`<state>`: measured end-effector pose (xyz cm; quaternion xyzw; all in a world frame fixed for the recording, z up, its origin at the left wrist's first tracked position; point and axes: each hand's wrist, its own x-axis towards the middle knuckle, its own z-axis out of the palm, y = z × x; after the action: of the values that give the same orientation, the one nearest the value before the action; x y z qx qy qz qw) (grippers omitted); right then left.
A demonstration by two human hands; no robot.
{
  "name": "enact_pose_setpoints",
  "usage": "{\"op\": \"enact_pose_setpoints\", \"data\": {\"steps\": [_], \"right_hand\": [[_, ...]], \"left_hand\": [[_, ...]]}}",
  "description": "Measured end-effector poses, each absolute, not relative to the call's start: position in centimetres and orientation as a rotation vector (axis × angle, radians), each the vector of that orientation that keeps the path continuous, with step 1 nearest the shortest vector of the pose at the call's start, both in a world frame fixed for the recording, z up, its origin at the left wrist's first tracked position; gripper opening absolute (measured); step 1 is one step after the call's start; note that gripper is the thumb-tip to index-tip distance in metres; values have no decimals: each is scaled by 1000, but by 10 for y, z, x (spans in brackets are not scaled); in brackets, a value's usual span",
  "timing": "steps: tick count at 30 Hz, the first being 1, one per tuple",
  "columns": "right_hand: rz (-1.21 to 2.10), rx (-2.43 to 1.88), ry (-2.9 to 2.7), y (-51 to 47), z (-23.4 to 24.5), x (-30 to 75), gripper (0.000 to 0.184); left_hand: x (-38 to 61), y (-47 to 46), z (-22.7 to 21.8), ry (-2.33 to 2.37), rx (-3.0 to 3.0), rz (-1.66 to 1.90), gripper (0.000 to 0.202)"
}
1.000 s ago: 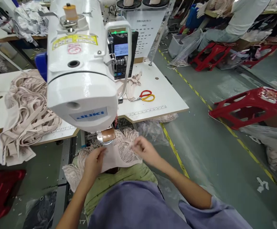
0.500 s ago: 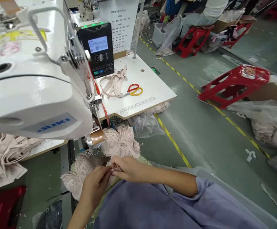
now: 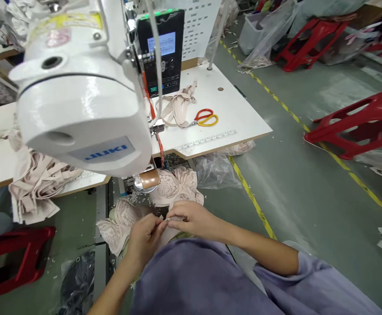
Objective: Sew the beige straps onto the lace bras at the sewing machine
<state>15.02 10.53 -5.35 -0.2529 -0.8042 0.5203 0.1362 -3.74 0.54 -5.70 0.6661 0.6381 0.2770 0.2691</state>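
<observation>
My left hand (image 3: 146, 234) and my right hand (image 3: 196, 220) meet above my lap, thumbs and forefingers pinched together on a small pale part of a beige lace bra. Which part of it they hold is mostly hidden by the fingers. One lace cup section (image 3: 174, 186) lies just beyond my right hand, under the sewing machine's copper-coloured arm end (image 3: 150, 179). More lace cups (image 3: 122, 223) spread out to the left of my left hand, with something light green beneath them.
A white JUKI sewing machine (image 3: 86, 118) looms over the left. On its white table (image 3: 243, 116) lie red-and-yellow-handled scissors (image 3: 206, 118), beige straps (image 3: 179, 107) and a control panel (image 3: 161, 52). More beige strips (image 3: 43, 179) hang at left. Red stools (image 3: 365, 122) stand on the floor.
The view has shifted, so the machine and table appear further right and slightly higher. Both hands stay together, pinching, with the fingers slightly repositioned.
</observation>
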Motion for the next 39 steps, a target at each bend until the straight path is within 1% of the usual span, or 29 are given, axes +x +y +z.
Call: {"op": "enact_pose_setpoints", "data": {"steps": [3, 7, 9, 10, 13, 16, 19, 23, 28, 33, 36, 39], "right_hand": [[1480, -802, -2292, 109, -53, 149, 15], [1726, -981, -2015, 125, -54, 151, 23], [1814, -953, -1969, 133, -52, 152, 26], [1815, -869, -2024, 135, -50, 151, 25], [1654, -475, -2315, 132, -41, 147, 16], [1468, -252, -2496, 123, -34, 140, 12], [1379, -188, -2585, 118, -36, 136, 15], [1168, -54, -2602, 118, -38, 134, 19], [991, 25, -2609, 116, -36, 134, 21], [696, -23, -2656, 108, -47, 130, 28], [725, -103, -2615, 105, -56, 127, 29], [1011, -209, -2469, 106, -55, 125, 24]], "left_hand": [[-38, 8, -53, 1694, 1810, 742, 27], [-46, 11, -46, 1604, 1775, 793, 24], [-50, 11, -41, 1606, 1737, 783, 23], [-52, 12, -38, 1630, 1716, 763, 21], [-54, 12, -29, 1717, 1710, 696, 12], [-51, 13, -22, 1713, 1792, 716, 14], [-49, 13, -18, 1698, 1813, 779, 17], [-52, 13, -14, 1636, 1738, 798, 13], [-56, 14, -6, 1576, 1713, 694, 12], [-54, 19, -3, 1688, 1680, 459, 12], [-54, 23, -5, 1706, 1641, 394, 14], [-53, 27, -12, 1625, 1542, 580, 11]]}}
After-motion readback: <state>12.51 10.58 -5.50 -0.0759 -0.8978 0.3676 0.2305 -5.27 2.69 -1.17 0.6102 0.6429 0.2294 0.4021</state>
